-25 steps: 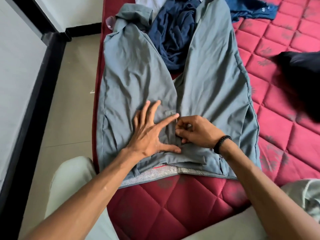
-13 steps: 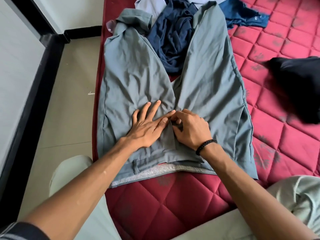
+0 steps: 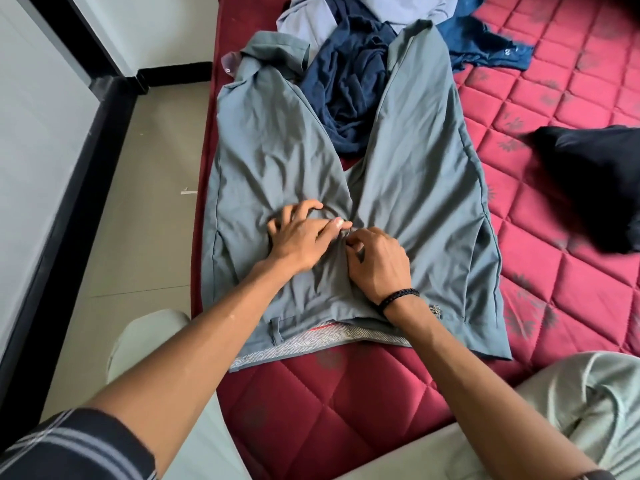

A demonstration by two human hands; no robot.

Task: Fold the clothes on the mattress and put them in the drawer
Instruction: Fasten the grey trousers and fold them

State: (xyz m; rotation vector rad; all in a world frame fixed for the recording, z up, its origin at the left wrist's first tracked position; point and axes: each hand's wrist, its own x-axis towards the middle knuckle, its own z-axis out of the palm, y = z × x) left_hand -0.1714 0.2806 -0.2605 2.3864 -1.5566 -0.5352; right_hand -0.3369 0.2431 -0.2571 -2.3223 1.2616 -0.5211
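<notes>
Both hands bunch the grey-green cloth trousers (image 3: 284, 161) on the red quilted mattress (image 3: 561, 98); left hand (image 3: 301, 237) claws the fabric with curled fingers; right hand (image 3: 379, 263) pinches a fold.

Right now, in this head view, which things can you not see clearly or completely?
- Fly area of the grey trousers: covered by the left hand and right hand.
- Dark blue garment: partly under the trouser legs.
- Black item: blurred, cut by the right edge.
- Pale garment: cut by the top edge.
- Drawer: not in view.

both arms reach forward, left hand (image 3: 300, 240) with fingers curled, right hand (image 3: 379, 261) pinching, thumbs nearly touching.
</notes>
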